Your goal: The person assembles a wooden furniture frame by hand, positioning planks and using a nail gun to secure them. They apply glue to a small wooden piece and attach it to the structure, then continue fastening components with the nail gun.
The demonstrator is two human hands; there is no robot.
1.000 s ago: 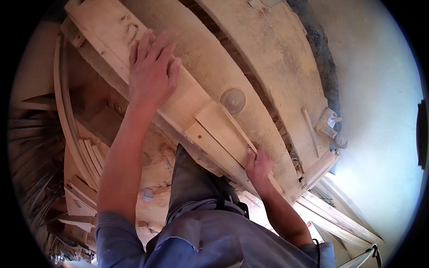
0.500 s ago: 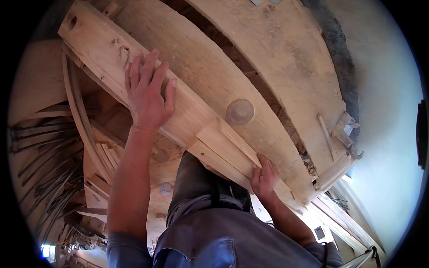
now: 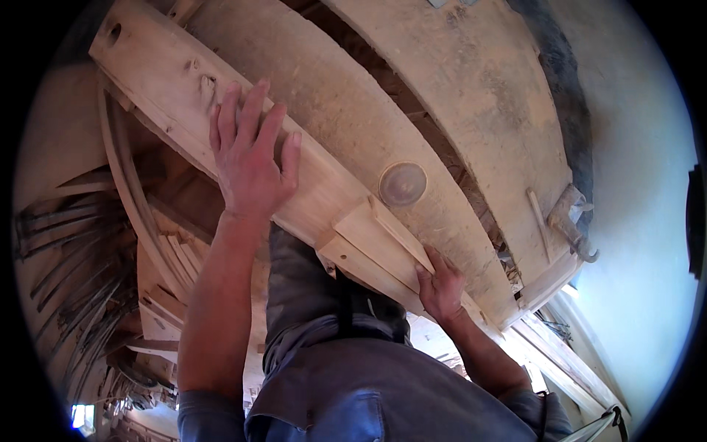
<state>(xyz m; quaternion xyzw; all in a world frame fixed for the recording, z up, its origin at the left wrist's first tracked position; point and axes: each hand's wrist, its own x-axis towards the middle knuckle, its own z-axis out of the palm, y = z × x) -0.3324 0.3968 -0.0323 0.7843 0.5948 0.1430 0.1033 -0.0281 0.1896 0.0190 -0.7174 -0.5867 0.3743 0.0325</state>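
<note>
A long pale wooden beam [image 3: 317, 166] lies slantwise before me, from the far left down to the lower right. It has a round hole near its far end, dark knots, and a stepped, recessed section towards its near end. My left hand [image 3: 254, 169] rests flat on the upper part with fingers spread, just below the knots. Farther down, my right hand [image 3: 443, 287] wraps over the beam beside the recess, its thumb on the near side. A narrow raised wooden strip [image 3: 400, 234] runs along the recess up to that hand. Some right fingers are partly hidden.
Behind the beam are broad, dusty wooden slabs [image 3: 471, 88] with a shavings-filled gap. A round greyish disc [image 3: 403, 184] lies on the nearer slab. At right are a wooden stick [image 3: 540, 225] and a hooked metal tool [image 3: 571, 217]. Dark thin rods [image 3: 74, 258] fan out at left.
The view has shifted slightly, and my legs appear farther left. Both hands stay at about the same places on the beam.
</note>
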